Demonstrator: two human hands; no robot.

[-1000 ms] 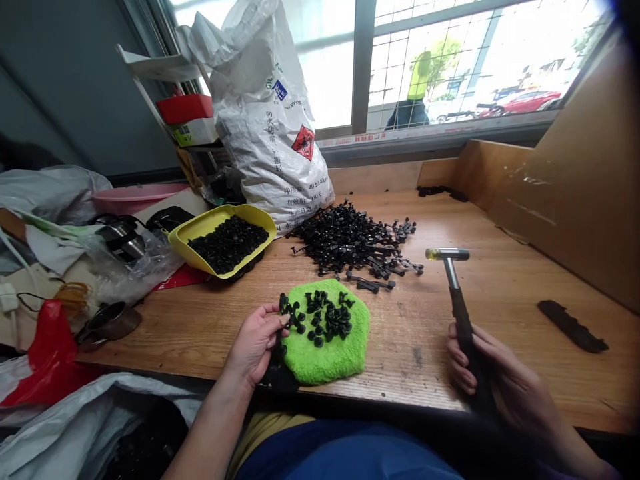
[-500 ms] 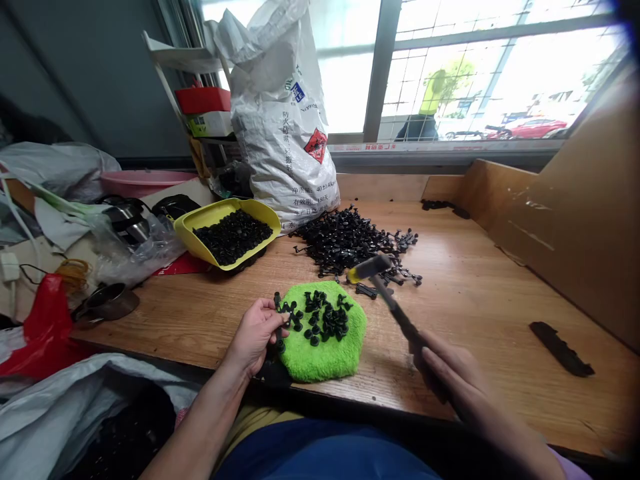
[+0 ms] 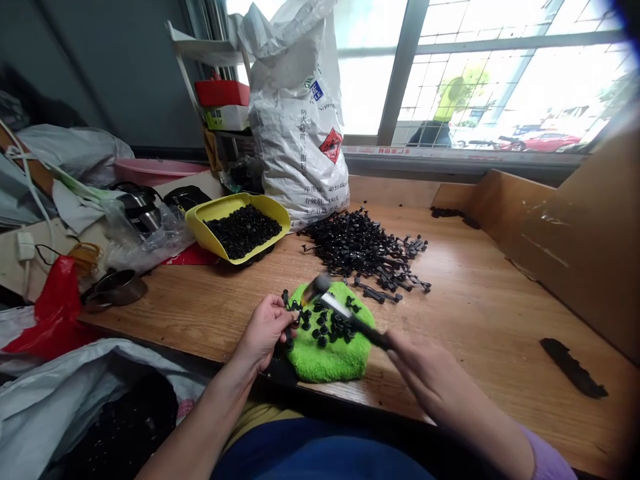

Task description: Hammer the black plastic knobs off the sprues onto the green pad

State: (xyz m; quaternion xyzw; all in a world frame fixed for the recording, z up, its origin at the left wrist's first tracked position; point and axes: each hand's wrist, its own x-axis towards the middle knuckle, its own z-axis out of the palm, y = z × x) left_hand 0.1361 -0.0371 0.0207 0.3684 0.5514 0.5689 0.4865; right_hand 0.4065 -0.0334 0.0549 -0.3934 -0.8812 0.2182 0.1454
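My left hand [image 3: 266, 328] pinches a black moulded plastic piece [image 3: 289, 341] at the left edge of a fuzzy green cloth pad [image 3: 327, 368]. Around the handle of a hammer [image 3: 340, 305] my right hand [image 3: 425, 377] is closed. The hammer's blurred head, with a yellowish face, is just above and right of my left fingertips; whether it touches the piece I cannot tell. Several small black plastic parts [image 3: 323, 332] with round heads lie on the pad, some hidden behind the hammer.
Behind the pad is a heap of black plastic pieces [image 3: 350, 243]. A yellow scoop-shaped tray [image 3: 200, 233] holds small black parts, beside a large white sack [image 3: 300, 153]. A metal cup [image 3: 123, 288] stands left; a dark strip [image 3: 573, 368] lies right. Below left is an open sack [image 3: 30, 393].
The hammer has swung down and left, from right of the pad to over it near my left fingers. My left hand keeps its pinch. The whole view has shifted slightly.
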